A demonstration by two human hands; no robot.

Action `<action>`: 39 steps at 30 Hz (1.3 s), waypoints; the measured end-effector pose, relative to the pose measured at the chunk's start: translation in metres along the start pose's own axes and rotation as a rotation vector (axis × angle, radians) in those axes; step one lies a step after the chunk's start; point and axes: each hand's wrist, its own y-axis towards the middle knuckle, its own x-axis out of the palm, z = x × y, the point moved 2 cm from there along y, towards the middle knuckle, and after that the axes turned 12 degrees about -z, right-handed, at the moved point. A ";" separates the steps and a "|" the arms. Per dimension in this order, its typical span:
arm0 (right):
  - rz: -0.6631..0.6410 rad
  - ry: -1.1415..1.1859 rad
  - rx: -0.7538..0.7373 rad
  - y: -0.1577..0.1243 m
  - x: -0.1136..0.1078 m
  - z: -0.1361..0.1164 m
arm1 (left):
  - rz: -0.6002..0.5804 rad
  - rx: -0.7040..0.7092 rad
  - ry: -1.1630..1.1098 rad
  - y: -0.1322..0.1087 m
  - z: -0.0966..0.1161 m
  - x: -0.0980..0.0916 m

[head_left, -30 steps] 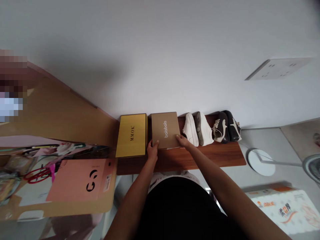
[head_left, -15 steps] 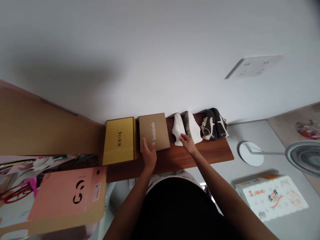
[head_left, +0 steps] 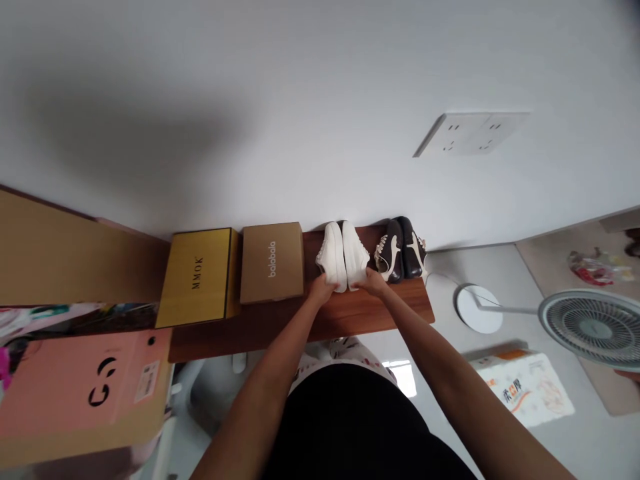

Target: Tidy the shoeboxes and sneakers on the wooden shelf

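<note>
Both arms reach straight forward from the bottom of the view toward 12 o'clock, elbows low and wrists meeting at the front of a wooden shelf (head_left: 300, 320). The left hand (head_left: 320, 291) closes its fingers on the heel of the left white shoe (head_left: 334, 257), and the right hand (head_left: 373, 283) grips the heel of the right white shoe (head_left: 356, 255).

The two shoes sit side by side, touching, soles down, with their long axes running from 6 to 12 o'clock and their toes toward the white wall (head_left: 300, 100). They stand near the middle of the shelf, at the back edge.

The shoes look smooth and rounded, plain white. The shelf is a long dark reddish board with a fine grain. At 9 o'clock from the shoes lies a flat tan cardboard box (head_left: 273, 261) with white lettering, then a shiny yellow box (head_left: 197, 277). At 3 o'clock stands a pair of dark shoes (head_left: 400, 248) with pale trim.
</note>
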 end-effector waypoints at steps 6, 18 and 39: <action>-0.044 -0.321 0.042 -0.021 -0.010 -0.006 | 0.018 0.059 0.595 -0.018 0.015 0.006; -0.176 -0.589 0.038 -0.013 -0.004 -0.056 | 0.041 -0.026 0.795 -0.012 0.035 0.023; -0.155 -0.568 -0.022 0.004 0.024 -0.062 | 0.055 -0.117 0.782 -0.010 0.045 0.025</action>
